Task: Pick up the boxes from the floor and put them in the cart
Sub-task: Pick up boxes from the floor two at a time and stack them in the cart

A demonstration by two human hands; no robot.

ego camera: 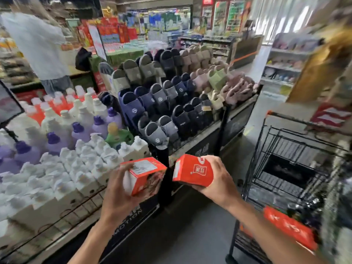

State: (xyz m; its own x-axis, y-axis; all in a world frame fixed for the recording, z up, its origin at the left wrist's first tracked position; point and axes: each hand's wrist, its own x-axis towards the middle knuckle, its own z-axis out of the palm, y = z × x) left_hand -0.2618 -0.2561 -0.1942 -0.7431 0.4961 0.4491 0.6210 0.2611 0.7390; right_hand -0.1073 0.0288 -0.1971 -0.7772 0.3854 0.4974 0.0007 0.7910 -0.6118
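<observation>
Your left hand [122, 189] grips a red box [145, 175] with its barcode face up, fingers wrapped round its near side. Your right hand [213, 180] grips a second red box [193, 171] from beneath, logo face toward you. Both boxes sit at chest height, close together but apart. The black wire cart [285, 168] stands just to your right; a red carton [289, 226], probably another box, lies blurred at its near end. Slippers [171, 103] and bottles [62, 134] fill the display ahead.
</observation>
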